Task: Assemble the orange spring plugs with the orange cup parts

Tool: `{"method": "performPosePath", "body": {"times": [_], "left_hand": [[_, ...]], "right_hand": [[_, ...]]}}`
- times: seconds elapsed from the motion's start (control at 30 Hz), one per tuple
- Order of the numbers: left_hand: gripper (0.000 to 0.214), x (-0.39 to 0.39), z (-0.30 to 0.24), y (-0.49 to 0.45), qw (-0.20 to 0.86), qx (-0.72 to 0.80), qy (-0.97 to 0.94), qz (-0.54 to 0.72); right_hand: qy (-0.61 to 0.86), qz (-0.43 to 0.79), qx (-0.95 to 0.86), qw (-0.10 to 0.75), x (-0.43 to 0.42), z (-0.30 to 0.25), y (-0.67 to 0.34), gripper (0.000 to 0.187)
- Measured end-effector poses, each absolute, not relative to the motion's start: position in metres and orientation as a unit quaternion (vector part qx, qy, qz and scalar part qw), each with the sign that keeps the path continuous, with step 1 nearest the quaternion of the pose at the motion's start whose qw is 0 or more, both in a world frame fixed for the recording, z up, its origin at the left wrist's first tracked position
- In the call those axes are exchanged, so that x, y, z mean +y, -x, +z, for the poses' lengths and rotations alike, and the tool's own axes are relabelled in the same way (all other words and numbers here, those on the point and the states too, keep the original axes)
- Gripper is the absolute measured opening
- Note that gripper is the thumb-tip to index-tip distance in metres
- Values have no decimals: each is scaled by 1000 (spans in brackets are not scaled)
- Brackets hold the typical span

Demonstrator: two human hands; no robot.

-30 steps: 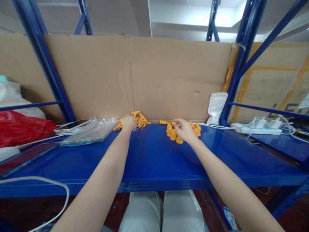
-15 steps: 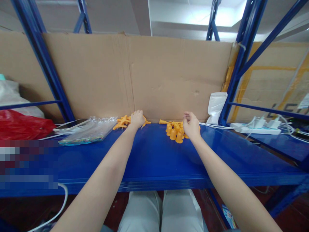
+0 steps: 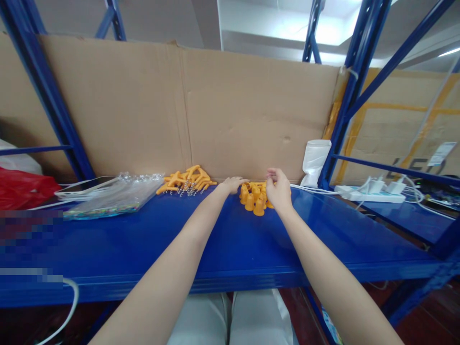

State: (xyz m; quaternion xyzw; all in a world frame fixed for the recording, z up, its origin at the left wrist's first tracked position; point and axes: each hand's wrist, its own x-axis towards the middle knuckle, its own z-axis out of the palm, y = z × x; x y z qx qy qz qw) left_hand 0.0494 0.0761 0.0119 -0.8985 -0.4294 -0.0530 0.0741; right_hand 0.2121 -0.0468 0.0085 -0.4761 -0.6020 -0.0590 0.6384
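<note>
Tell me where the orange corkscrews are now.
In the head view, the orange corkscrews lie piled left of centre at the back of the blue shelf, between the clear plastic packaging and the left hand.

Blue desk (image 3: 244, 249), loaded along its back edge

Across the lower half of the frame, we see orange handles with metal spirals (image 3: 192, 175) heaped left of centre, orange cups (image 3: 258, 207) clustered right of centre, a clear plastic bag (image 3: 111, 196) at left, and a white packet (image 3: 316, 160) upright at right.
</note>
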Motion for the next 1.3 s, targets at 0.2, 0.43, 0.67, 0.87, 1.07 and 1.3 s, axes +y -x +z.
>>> {"method": "performPosePath", "body": {"times": [0.2, 0.43, 0.67, 0.87, 1.07, 1.3], "left_hand": [[69, 83, 6, -62, -10, -402, 910, -100], [56, 90, 1, -69, -7, -378, 915, -139], [51, 96, -2, -71, -13, -340, 930, -139], [52, 90, 4, -63, 32, -369, 921, -118], [56, 84, 10, -49, 59, -398, 912, -76], [54, 89, 11, -57, 98, -385, 917, -34]], "right_hand": [[487, -47, -597, 636, -50, 11, -206, 24], [485, -44, -610, 625, -49, 11, -207, 24], [486, -43, -609, 626, -50, 12, -209, 24], [482, -47, -604, 633, -48, 12, -214, 24], [504, -23, -569, 649, -52, 17, -218, 22], [453, -21, -472, 756, -54, 24, -225, 23]]}}
